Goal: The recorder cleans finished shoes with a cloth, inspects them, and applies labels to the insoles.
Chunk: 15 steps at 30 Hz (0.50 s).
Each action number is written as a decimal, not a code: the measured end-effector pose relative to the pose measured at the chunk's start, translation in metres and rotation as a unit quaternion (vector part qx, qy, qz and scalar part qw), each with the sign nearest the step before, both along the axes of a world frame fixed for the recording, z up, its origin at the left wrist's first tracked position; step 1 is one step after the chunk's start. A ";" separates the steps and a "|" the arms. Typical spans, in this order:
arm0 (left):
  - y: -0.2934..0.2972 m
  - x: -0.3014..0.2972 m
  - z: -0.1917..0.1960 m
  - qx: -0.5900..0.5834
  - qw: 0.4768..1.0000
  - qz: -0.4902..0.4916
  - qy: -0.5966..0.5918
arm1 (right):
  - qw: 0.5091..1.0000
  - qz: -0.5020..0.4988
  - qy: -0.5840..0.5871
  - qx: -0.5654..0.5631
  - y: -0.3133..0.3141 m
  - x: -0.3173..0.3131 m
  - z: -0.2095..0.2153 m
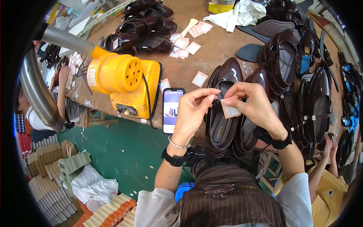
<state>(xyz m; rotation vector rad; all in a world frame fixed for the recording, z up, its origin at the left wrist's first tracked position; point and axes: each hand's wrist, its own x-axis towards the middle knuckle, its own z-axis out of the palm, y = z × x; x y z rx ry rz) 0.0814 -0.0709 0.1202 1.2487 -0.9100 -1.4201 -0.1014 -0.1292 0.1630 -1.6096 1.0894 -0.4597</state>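
Dozens of glossy dark brown shoes crowd a worn wooden workbench (211, 49), stacked in rows along its right side (302, 83) and heaped at its far edge (147, 26), beside a bulky yellow machine (128, 83) fed by a grey pipe (64, 38). Nearer the person, a smartphone (172, 110) lies with its screen lit at the bench edge, and small pink tags (189, 39) are scattered over the bench top. At the centre, one dark brown flat shoe (223, 125) stands toe-away against the person's apron, and both hands meet over its strap. Left hand (194, 111), closed to a pinch, grips a thin fastening at the strap between thumb and forefinger; right hand (253, 104), likewise pinched shut, holds a small pink tag (229, 109) against that same point, its other fingers curled loosely. Judging by the pose, doing this well calls for keeping the shoe braced against the body, holding the tag flat and square to the strap, and working the fastening with the fingertips only, so that the glossy upper stays unmarked. Other people's arms show at the far left and lower right.
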 end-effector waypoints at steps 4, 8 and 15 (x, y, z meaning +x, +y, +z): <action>0.003 -0.011 -0.005 -0.030 1.000 0.004 0.000 | 0.992 -0.031 0.041 -0.113 0.004 0.005 0.001; 0.004 -0.009 -0.001 -0.005 1.000 -0.003 -0.015 | 0.990 -0.056 -0.005 -0.126 0.005 0.004 -0.010; 0.005 -0.011 -0.008 -0.014 1.000 0.003 -0.016 | 0.999 -0.028 -0.037 -0.004 -0.002 0.000 -0.009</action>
